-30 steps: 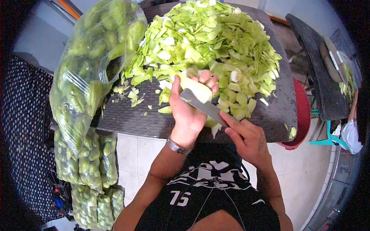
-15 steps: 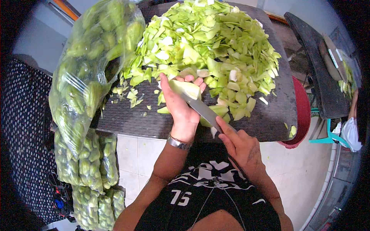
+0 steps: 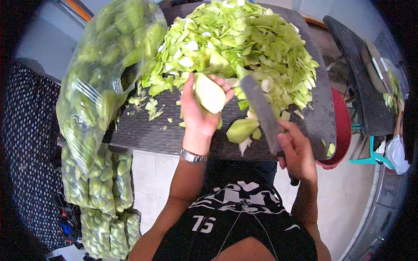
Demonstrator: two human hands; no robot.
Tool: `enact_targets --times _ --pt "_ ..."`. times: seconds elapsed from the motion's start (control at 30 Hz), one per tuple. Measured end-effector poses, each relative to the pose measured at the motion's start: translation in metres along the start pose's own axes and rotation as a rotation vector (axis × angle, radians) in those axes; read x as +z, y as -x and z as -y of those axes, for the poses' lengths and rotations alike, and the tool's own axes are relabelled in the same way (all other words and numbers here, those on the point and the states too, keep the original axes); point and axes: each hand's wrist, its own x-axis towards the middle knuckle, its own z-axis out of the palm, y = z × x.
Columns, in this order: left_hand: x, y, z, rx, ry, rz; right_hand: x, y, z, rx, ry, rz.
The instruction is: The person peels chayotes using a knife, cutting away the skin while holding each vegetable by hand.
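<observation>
- Peeled fruit (image 3: pixel 210 92): creamy pale green
- Knife (image 3: pixel 261 102): grey blade, black handle
- Peelings (image 3: pixel 239 39): light green, flecked white
- Middle table (image 3: pixel 161 137): dark grey, finely ribbed
- Shirt (image 3: pixel 261 226): black, white lettering
- Left cloth (image 3: pixel 26 152): black, pale specks
- Right tub (image 3: pixel 342 126): red

The dark table (image 3: pixel 150 135) bears heaped green slices (image 3: pixel 244 39), one larger piece (image 3: pixel 241 131).

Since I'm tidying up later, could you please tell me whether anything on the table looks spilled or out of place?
Small scraps look stray, scattered on the table beside the plastic bag, apart from the main heap of peelings.
</observation>
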Motion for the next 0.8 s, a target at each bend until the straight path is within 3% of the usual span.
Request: enact_targets --times 0.1,0.43,0.8 --pt "0.006 -0.003 0.011 0.068 -0.007 -0.126 0.008 -0.004 0.010 -0.036 0.227 0.126" --pt "0.017 0.000 0.018 0.092 -0.124 -0.078 0.020 -0.005 -0.001 -0.211 0.125 0.052" --pt "0.018 0.002 0.022 0.044 -0.146 -0.053 0.028 -0.006 -0.003 -0.216 0.207 0.047"
